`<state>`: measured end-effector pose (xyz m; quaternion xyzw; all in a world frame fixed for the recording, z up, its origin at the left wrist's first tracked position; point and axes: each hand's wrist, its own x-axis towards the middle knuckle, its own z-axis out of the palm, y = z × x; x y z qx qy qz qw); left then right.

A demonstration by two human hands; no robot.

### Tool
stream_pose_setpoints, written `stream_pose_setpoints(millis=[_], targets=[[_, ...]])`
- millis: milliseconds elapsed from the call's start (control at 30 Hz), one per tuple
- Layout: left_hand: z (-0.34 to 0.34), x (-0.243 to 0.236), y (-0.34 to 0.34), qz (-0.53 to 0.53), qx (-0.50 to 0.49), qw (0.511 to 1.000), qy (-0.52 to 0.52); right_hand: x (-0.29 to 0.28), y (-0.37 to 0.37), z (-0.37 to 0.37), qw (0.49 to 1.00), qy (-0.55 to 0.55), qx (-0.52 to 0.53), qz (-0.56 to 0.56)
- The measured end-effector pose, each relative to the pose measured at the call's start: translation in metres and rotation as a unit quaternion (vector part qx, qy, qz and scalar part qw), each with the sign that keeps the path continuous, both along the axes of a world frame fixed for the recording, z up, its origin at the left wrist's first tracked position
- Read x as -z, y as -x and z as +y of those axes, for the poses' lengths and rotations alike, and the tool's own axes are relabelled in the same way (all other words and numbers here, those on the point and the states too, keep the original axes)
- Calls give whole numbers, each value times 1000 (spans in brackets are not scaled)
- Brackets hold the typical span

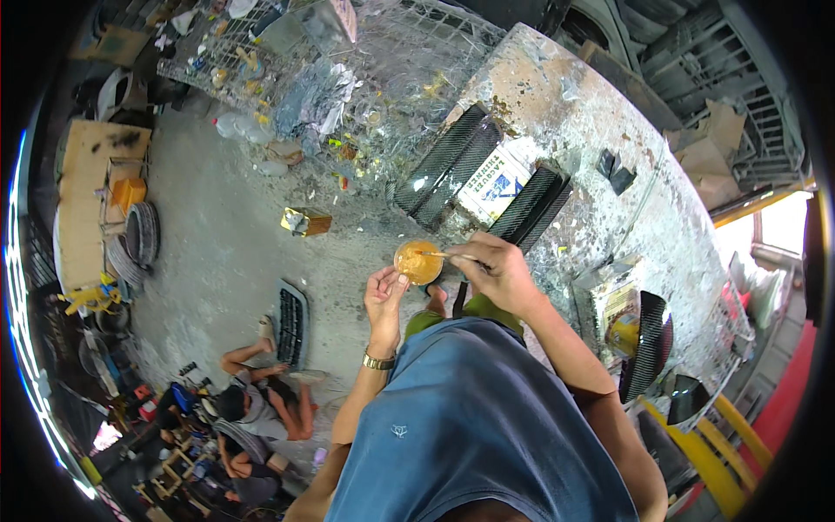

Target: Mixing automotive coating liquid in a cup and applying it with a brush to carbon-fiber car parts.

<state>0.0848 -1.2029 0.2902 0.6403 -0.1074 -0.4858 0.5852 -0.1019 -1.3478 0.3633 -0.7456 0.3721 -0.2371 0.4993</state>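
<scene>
My left hand (384, 294) holds a small round cup (412, 271) of amber liquid by its near rim, with the fingers closed on it. In my right hand (500, 277) is a thin stick (453, 255), pinched between the fingers. Its far end dips into the amber liquid; whether that end has bristles I cannot tell. Beyond my hands, a glossy black carbon-fibre-patterned part (448, 165) lies on the worn workbench (600, 113). A second patterned part (532, 209) rests nearer my right hand, with a white printed tin (494, 183) between the two.
A gold rectangular can (306, 221) stands left of the cup. Another carbon-patterned piece (648, 339) and a grimy tin (619, 304) sit at the bench's right. On the lower left, a person (261, 404) sits on the floor beside a dark grille (292, 324). Tyres (142, 239) are farther left.
</scene>
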Motion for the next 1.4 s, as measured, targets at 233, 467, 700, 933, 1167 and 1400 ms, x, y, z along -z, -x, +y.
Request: stream_pose_setpoints(millis=[233, 467, 700, 933, 1167, 1400], targets=[[-10, 4, -1, 48, -26, 998, 26, 22, -5, -30, 958, -266, 103, -43], [8, 30, -13, 2, -32, 999, 25, 56, -20, -86, 952, -250, 164, -59], [15, 70, -16, 29, -79, 996, -28, 66, -6, -85, 958, 67, 264, 88], [-6, 94, -9, 17, -59, 998, 5, 55, -40, 11, 979, 178, 56, 80], [-19, 87, -8, 5, -41, 999, -21, 60, -35, -33, 985, -55, 149, 64], [-20, 93, -9, 27, -54, 998, 12, 65, -27, -60, 965, 190, 168, 60]])
